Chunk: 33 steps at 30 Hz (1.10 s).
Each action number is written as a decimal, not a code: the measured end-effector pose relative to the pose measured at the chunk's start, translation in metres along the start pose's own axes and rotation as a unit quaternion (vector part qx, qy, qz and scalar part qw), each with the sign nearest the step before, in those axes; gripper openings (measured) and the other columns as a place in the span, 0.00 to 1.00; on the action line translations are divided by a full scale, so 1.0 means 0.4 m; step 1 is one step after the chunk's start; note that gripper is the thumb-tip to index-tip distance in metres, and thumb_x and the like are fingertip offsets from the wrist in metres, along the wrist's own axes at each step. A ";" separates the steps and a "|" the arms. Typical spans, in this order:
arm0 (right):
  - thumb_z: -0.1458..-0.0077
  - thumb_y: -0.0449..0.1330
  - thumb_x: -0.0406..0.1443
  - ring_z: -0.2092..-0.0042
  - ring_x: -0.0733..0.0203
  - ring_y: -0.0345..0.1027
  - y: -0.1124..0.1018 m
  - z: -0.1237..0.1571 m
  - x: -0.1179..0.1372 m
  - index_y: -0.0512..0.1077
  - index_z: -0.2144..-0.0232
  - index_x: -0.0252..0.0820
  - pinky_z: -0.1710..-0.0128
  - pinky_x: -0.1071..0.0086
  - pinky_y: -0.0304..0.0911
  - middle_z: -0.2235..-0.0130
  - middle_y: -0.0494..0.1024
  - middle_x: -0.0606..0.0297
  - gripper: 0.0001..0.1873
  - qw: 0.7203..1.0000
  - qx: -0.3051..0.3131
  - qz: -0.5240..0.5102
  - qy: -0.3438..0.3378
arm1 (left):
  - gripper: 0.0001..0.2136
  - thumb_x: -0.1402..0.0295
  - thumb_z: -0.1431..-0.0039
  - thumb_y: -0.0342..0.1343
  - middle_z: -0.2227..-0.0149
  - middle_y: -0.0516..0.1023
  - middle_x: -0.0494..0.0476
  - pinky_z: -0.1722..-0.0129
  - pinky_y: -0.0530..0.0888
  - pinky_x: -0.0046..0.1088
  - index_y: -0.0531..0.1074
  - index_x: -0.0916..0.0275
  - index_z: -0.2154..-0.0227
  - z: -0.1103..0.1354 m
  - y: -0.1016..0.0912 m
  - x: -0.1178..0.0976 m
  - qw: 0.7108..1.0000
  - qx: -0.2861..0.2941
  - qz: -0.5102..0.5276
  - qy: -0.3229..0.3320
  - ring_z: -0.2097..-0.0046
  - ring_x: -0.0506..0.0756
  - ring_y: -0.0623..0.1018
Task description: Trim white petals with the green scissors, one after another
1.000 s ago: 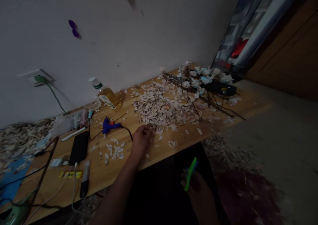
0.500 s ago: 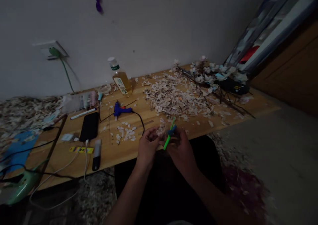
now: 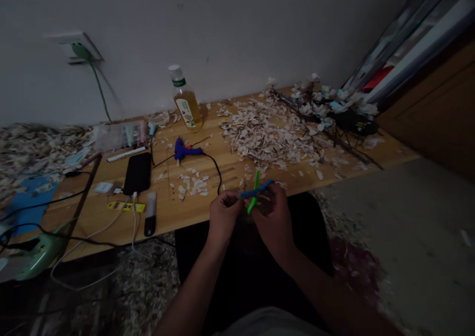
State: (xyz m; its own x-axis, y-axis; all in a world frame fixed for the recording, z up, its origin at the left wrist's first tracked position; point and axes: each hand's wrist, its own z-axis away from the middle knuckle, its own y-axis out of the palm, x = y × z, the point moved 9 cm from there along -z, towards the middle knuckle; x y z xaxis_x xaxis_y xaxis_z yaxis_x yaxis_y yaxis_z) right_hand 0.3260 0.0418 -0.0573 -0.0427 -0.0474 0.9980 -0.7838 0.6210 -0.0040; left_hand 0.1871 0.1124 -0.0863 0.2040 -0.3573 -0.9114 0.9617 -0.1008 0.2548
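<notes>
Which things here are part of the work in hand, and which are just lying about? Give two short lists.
In hand:
left hand and right hand, together over the lap
green and blue scissors, open, in the right hand
heap of pale shell flakes

Lying about:
blue glue gun
bottle
black phone
white pen
wooden table

left hand: off table, now by right hand | green-blue tool: raised to table edge

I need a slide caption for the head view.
Both hands, left hand and right hand, hold green-blue scissors beside petal-strewn table.
</notes>
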 end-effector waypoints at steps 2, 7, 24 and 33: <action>0.53 0.68 0.37 0.53 0.55 0.74 -0.003 0.006 -0.012 0.61 0.49 0.47 0.52 0.57 0.71 0.52 0.73 0.59 0.30 1.000 -0.006 -0.006 0.016 | 0.11 0.68 0.62 0.71 0.78 0.77 0.48 0.74 0.67 0.21 0.74 0.63 0.77 -0.001 -0.002 0.009 1.000 -0.001 0.013 -0.006 0.76 0.47 0.73; 0.57 0.70 0.36 0.54 0.55 0.76 0.014 0.005 -0.037 0.63 0.51 0.46 0.51 0.59 0.72 0.56 0.77 0.61 0.31 0.992 0.028 -0.090 0.085 | 0.14 0.62 0.62 0.72 0.77 0.78 0.49 0.71 0.70 0.24 0.74 0.62 0.75 -0.008 0.012 0.036 0.997 0.029 0.065 -0.037 0.76 0.48 0.75; 0.58 0.70 0.36 0.60 0.55 0.77 -0.037 -0.029 -0.053 0.66 0.51 0.45 0.58 0.62 0.73 0.64 0.79 0.65 0.31 0.994 0.004 -0.047 0.102 | 0.13 0.61 0.58 0.72 0.70 0.79 0.51 0.65 0.70 0.23 0.75 0.62 0.75 0.016 0.035 0.016 0.998 0.057 0.017 0.017 0.68 0.49 0.75; 0.56 0.67 0.35 0.61 0.56 0.77 -0.048 -0.047 -0.085 0.64 0.51 0.45 0.60 0.63 0.73 0.65 0.79 0.66 0.29 0.995 -0.003 -0.033 0.093 | 0.14 0.60 0.55 0.70 0.73 0.77 0.49 0.65 0.70 0.25 0.72 0.61 0.72 0.003 0.029 0.063 0.998 0.040 0.049 -0.001 0.71 0.49 0.76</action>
State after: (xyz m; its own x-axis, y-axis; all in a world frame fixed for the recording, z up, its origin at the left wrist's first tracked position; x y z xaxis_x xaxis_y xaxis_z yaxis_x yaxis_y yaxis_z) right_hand 0.3540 0.0464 -0.0898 0.1243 0.0563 0.9906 -0.7777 0.6256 0.0621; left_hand 0.2031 0.1009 -0.1060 0.2958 -0.3716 -0.8800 0.9193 -0.1397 0.3680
